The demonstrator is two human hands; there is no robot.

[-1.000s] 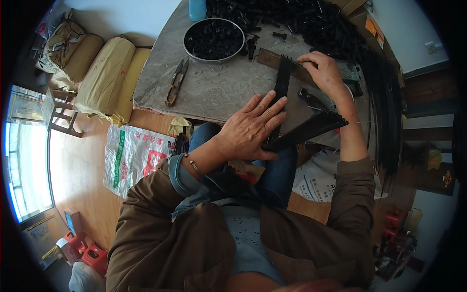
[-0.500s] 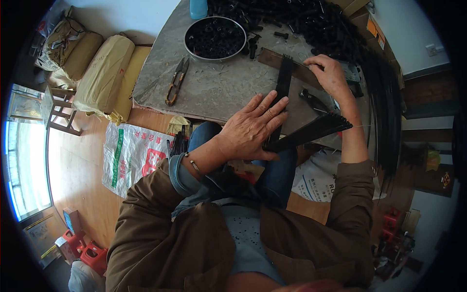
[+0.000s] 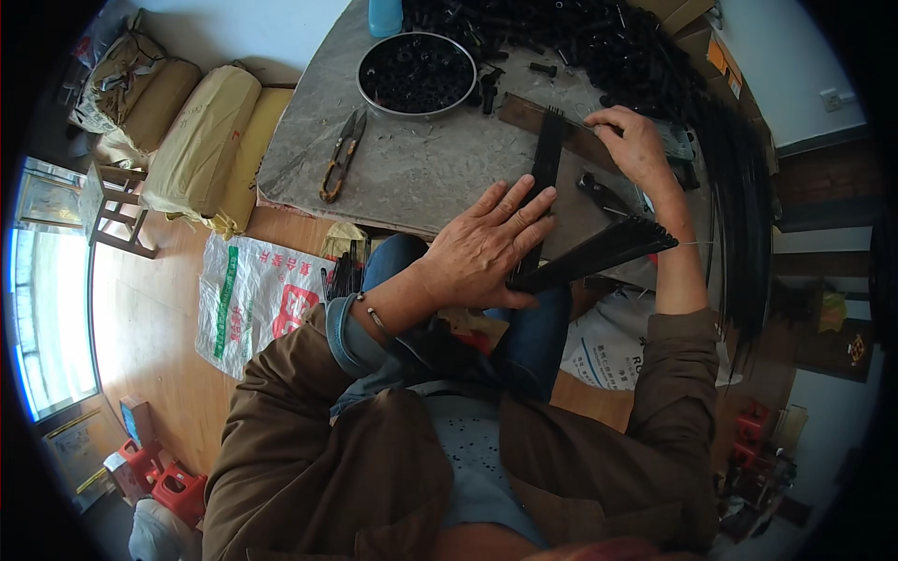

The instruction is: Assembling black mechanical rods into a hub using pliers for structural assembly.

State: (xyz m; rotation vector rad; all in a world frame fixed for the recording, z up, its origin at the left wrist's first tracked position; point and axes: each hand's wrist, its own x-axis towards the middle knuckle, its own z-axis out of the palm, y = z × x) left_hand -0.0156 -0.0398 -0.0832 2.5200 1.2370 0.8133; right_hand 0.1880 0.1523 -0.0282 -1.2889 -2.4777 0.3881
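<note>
My left hand (image 3: 491, 238) lies flat, fingers spread, pressing down on a row of thin black strips (image 3: 549, 150) at the table's near edge. Its thumb reaches across the narrow end of a second, fanned-out bundle of black strips (image 3: 599, 254). My right hand (image 3: 631, 140) is closed in a pinch at the far end of the row. From its fingertips a thin wire (image 3: 533, 105) runs left past the strip ends, barely visible. Under the strips' far end lies a flat brown bar (image 3: 591, 145). Black-handled pliers (image 3: 603, 194) rest below my right hand.
A round metal bowl of small black parts (image 3: 416, 110) stands on the grey table (image 3: 299, 178), with thread snips (image 3: 343, 159) nearby. Black parts (image 3: 599, 42) are heaped at the back. Long black strands (image 3: 744, 224) hang off the right side. A white sack (image 3: 608, 351) lies below.
Both hands keep their places on the strips and the wire. The view has shifted very slightly, and nothing else has visibly moved.
</note>
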